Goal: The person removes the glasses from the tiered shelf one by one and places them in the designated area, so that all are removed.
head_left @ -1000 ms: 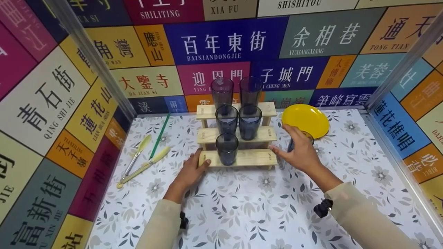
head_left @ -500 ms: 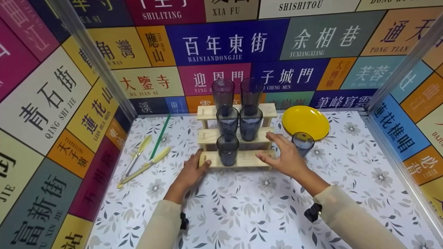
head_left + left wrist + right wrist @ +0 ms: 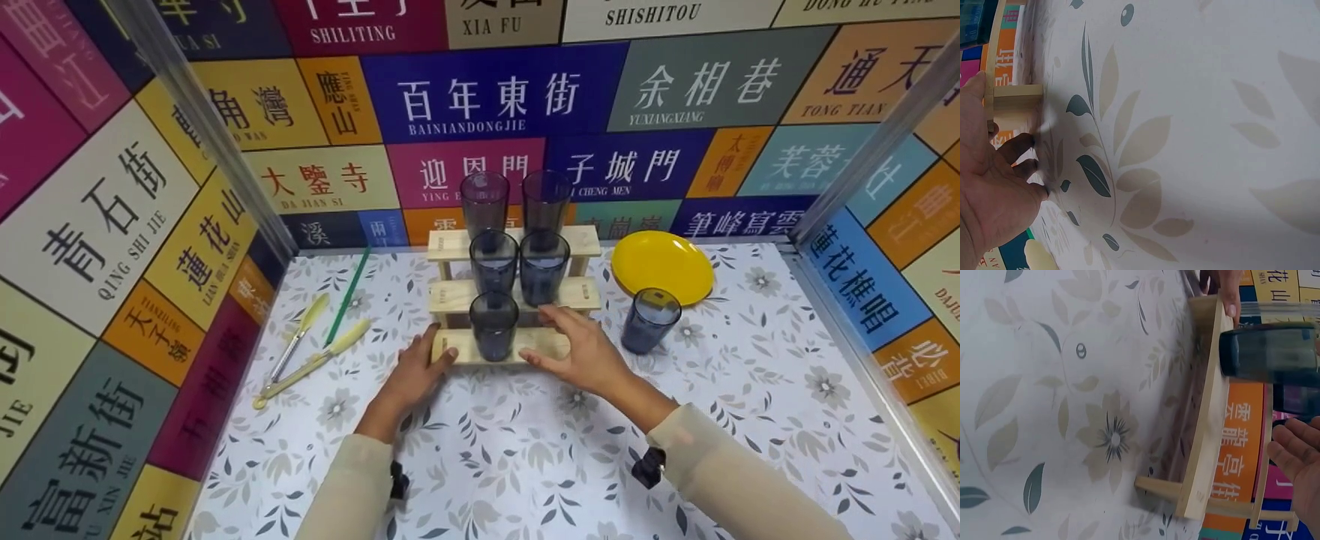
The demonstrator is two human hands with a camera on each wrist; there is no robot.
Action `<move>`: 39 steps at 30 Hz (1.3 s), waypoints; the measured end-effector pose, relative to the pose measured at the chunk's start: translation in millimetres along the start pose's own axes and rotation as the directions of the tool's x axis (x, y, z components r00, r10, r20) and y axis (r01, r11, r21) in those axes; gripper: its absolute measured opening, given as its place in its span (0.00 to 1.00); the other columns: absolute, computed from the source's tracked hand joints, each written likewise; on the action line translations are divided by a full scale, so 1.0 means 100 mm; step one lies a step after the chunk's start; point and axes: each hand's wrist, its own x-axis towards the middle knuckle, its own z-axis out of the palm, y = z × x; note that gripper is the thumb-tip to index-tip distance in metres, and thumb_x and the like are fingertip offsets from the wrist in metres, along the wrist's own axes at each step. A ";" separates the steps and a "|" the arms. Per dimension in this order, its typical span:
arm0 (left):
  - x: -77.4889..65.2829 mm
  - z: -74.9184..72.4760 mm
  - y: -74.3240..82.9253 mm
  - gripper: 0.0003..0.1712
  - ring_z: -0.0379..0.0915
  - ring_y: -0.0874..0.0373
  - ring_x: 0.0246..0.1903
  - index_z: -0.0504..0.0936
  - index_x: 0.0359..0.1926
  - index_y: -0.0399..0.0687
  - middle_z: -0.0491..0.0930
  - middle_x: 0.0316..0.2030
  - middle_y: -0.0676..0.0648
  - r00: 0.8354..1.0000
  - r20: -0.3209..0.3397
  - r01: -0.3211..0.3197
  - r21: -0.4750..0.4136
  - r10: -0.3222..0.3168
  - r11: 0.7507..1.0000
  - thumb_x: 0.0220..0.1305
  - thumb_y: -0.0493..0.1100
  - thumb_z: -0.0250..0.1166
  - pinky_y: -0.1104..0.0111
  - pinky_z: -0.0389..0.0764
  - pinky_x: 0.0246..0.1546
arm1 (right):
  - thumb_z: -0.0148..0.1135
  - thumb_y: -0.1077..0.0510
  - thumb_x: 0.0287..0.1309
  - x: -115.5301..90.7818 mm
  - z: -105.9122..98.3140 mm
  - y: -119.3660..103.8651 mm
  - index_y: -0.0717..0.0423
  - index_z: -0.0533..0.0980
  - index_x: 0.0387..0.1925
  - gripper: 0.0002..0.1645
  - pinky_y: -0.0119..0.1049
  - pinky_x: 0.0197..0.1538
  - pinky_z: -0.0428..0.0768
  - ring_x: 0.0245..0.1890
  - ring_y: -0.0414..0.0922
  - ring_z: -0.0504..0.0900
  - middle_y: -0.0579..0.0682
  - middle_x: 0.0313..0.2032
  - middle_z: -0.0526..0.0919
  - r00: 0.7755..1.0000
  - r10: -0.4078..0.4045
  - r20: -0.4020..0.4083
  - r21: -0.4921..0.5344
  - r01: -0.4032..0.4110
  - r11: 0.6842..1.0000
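A three-step wooden stand bears several dark tinted glasses: two on top, two on the middle step and one front glass on the lowest. My left hand grips the left end of the lowest step, thumb on the plank; the left wrist view shows its fingers lower, beside the leg. Just right of the front glass, my right hand hovers over the lowest step, thumb and fingers spread apart. In the right wrist view that hand holds nothing. A loose glass stands upright on the table, right of the stand.
Behind the loose glass lies a yellow plate. Cream-tipped tongs and a green straw-like stick lie on the left of the flower-patterned table. Printed panels wall the table at the back and both sides.
My right hand has moved left, from beside the loose glass to the lowest step near the front glass, uncovering the loose glass. My left hand has stayed at the stand.
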 end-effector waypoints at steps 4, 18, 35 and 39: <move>0.00 0.00 0.02 0.49 0.44 0.27 0.87 0.52 0.91 0.57 0.53 0.87 0.30 0.999 0.008 0.033 0.010 -0.033 0.999 0.83 0.73 0.53 0.29 0.50 0.84 | 0.84 0.38 0.60 0.04 0.10 -0.06 0.62 0.76 0.75 0.51 0.56 0.61 0.89 0.58 0.61 0.90 0.61 0.62 0.87 1.000 -0.020 0.002 0.001 0.020 1.000; -0.01 0.01 0.03 0.48 0.45 0.31 0.88 0.52 0.91 0.58 0.55 0.87 0.32 1.000 -0.003 0.029 0.017 -0.029 0.999 0.83 0.71 0.53 0.32 0.50 0.85 | 0.84 0.34 0.59 0.16 0.31 -0.25 0.60 0.69 0.81 0.60 0.49 0.61 0.90 0.57 0.55 0.91 0.61 0.64 0.86 1.000 0.022 -0.015 -0.002 -0.022 1.000; 0.00 0.02 0.01 0.48 0.44 0.31 0.88 0.52 0.91 0.59 0.54 0.87 0.33 0.999 -0.014 0.036 0.020 -0.036 0.999 0.83 0.73 0.52 0.33 0.47 0.86 | 0.86 0.33 0.54 0.29 0.47 -0.37 0.62 0.75 0.74 0.57 0.57 0.61 0.88 0.57 0.60 0.90 0.62 0.64 0.87 0.989 0.032 -0.146 -0.040 -0.038 0.998; 0.01 0.03 0.00 0.48 0.45 0.31 0.88 0.53 0.91 0.56 0.55 0.87 0.32 1.000 -0.012 0.016 0.019 -0.016 1.000 0.84 0.71 0.52 0.32 0.46 0.86 | 0.87 0.33 0.53 0.32 0.49 -0.39 0.62 0.75 0.73 0.58 0.59 0.65 0.86 0.62 0.63 0.88 0.63 0.66 0.86 0.987 0.040 -0.159 -0.042 -0.047 0.998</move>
